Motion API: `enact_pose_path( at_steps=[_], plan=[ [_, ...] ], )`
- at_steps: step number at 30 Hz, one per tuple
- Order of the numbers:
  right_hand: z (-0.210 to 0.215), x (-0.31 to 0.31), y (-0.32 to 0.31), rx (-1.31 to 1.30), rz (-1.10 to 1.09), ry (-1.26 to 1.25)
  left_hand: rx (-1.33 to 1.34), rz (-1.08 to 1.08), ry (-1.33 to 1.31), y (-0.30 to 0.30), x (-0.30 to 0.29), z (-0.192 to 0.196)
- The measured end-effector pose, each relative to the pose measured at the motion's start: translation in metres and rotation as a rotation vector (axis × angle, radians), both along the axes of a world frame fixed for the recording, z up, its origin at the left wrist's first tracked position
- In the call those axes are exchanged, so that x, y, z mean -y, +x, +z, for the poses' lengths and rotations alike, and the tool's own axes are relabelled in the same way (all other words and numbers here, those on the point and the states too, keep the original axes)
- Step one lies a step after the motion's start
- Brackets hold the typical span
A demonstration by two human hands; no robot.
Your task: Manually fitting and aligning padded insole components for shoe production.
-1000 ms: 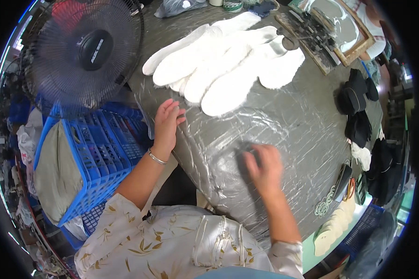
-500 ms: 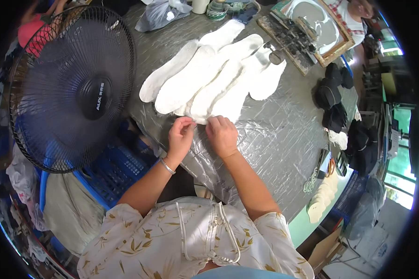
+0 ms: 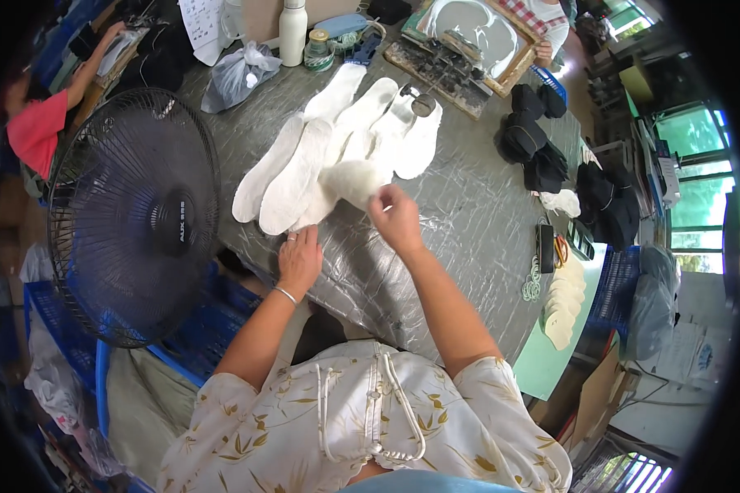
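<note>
My right hand [image 3: 398,220] has its thumb and fingers pinched together on the edge of a raised insole [image 3: 349,179], a soft, cream-white piece with a fuzzy, fleece-like face, bent upward and a little blurred. It sits at the near side of the overlapping insoles [image 3: 296,177], right in front of me on the table [image 3: 477,222]. They are long ovals with rounded ends, matte and slightly woolly at the borders. My left hand [image 3: 300,264] lies back up, its fingertips at the near end of the pile; I cannot tell whether they clamp anything, because the thumb is hidden. A smooth, shiny bracelet [image 3: 284,294] circles that wrist.

The table is covered in wrinkled grey plastic sheeting that throws back bright creases. Beyond the pile are a crinkled grey plastic bag [image 3: 242,78], a smooth white bottle [image 3: 293,34] and a squat greenish jar [image 3: 318,53]. A worn wooden frame [image 3: 524,70] has white smears around a grey oval. Scalloped cream pieces [image 3: 562,304] overlap on a flat green sheet [image 3: 543,361] to my right.

Pale lettering marks the hub of the black wire-caged fan [image 3: 172,222] on my left, and a white paper [image 3: 201,31] carries dark handwriting, too small to make out.
</note>
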State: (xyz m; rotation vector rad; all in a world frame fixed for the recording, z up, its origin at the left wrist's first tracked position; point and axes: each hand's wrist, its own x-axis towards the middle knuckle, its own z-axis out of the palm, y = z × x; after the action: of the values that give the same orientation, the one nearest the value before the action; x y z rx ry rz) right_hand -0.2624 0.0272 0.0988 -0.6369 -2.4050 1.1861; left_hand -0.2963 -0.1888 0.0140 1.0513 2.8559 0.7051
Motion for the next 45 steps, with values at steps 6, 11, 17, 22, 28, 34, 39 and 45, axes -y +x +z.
enact_pose_path(
  at_steps=[6, 11, 17, 22, 28, 34, 39, 45],
  plan=[
    [0.036, -0.052, -0.031, -0.178, -0.138, -0.129, 0.043, -0.021, -0.108, 0.002, 0.005, 0.004],
    [0.078, -0.086, -0.054, -0.24, -0.092, -0.099, 0.038, -0.043, -0.099, 0.001, 0.01, 0.015],
    [0.088, -0.089, -0.054, -0.063, 0.051, 0.017, 0.111, -0.125, 0.157, -0.004, -0.013, 0.039],
    [0.061, -0.024, 0.0, 0.026, 0.257, 0.41, 0.998, 0.301, 0.759, -0.072, -0.057, 0.02],
    [0.016, 0.001, 0.036, -0.153, 0.182, 0.278, 0.714, 0.15, 0.651, -0.124, -0.08, 0.011],
    [0.001, -0.065, 0.026, -0.285, -0.202, -0.538, 0.489, -0.085, 0.409, -0.094, -0.121, 0.011],
    [0.06, -0.1, -0.011, -0.145, -0.114, -0.328, -0.087, -0.394, 0.159, -0.101, -0.14, 0.019],
    [0.075, -0.111, -0.039, -0.101, -0.086, -0.211, -0.14, -0.347, 0.145, -0.108, -0.153, 0.003]
  ],
)
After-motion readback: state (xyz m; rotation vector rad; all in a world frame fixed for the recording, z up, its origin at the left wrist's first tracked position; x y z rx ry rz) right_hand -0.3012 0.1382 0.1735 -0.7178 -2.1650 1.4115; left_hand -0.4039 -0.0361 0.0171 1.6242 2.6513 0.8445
